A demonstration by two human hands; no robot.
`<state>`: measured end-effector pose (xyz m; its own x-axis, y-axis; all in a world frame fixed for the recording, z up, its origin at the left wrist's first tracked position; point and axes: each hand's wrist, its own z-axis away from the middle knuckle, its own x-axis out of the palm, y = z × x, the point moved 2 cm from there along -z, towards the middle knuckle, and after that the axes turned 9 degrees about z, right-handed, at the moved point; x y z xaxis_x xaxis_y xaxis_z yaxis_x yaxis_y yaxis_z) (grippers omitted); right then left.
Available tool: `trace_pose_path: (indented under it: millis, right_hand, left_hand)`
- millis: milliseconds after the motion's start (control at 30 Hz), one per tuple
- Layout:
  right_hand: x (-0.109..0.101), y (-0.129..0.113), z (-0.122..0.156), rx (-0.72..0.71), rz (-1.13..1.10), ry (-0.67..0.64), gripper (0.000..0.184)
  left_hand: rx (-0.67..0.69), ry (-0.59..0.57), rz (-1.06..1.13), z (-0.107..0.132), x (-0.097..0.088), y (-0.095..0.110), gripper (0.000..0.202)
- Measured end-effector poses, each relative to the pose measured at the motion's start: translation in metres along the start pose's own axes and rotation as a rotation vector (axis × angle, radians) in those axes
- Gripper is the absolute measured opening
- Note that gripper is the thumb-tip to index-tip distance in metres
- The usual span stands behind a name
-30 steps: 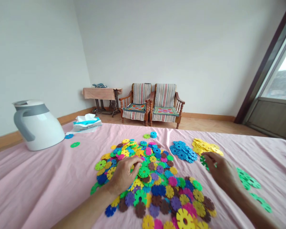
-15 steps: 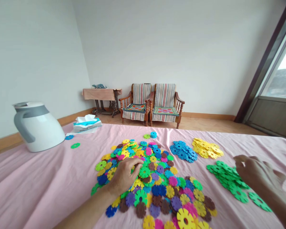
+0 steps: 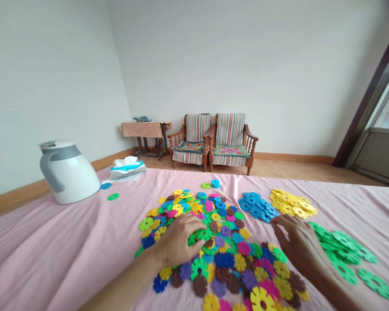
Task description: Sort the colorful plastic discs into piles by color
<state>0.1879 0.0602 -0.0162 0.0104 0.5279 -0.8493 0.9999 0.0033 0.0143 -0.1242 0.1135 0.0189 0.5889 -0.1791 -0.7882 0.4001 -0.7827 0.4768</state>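
My left hand is over the mixed pile of colourful notched plastic discs. Its fingers and thumb are curved and apart, with a green notched disc showing in the gap and another green disc by the fingertips. I cannot make out any firm grip. Above the cloth between that pile and the green disc pile, my right hand has thumb and fingers parted and nothing visible in them. Its fingertips come near the blue disc pile.
A yellow disc pile lies at the back right. A small blue stack stands behind the mixed pile. At the left are a white-and-grey jug and a tissue pack on the pink cloth. Two wooden armchairs stand beyond.
My right hand has moved left, away from the green pile toward the mixed pile. My left thumb and fingers have spread wider around the green discs. The view has shifted slightly right.
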Motion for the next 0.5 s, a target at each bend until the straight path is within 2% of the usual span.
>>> trace_pose_path:
  millis: [167,300,400,500]
  right_hand:
    - [-0.001,-0.014,0.002,-0.039,-0.070,-0.034,0.030]
    - [-0.001,-0.023,0.003,-0.077,-0.113,-0.043,0.028]
    - [-0.008,-0.035,0.004,-0.092,-0.169,-0.021,0.027]
    - [-0.018,-0.055,0.004,-0.106,-0.318,-0.010,0.025]
  left_hand:
    - [0.039,0.065,-0.009,0.000,0.006,-0.006,0.017]
    - [0.017,0.137,-0.032,-0.001,0.007,-0.009,0.022]
    - [-0.015,0.224,0.008,-0.002,0.005,-0.007,0.023]
    - [-0.010,0.300,0.097,-0.002,0.004,-0.002,0.020]
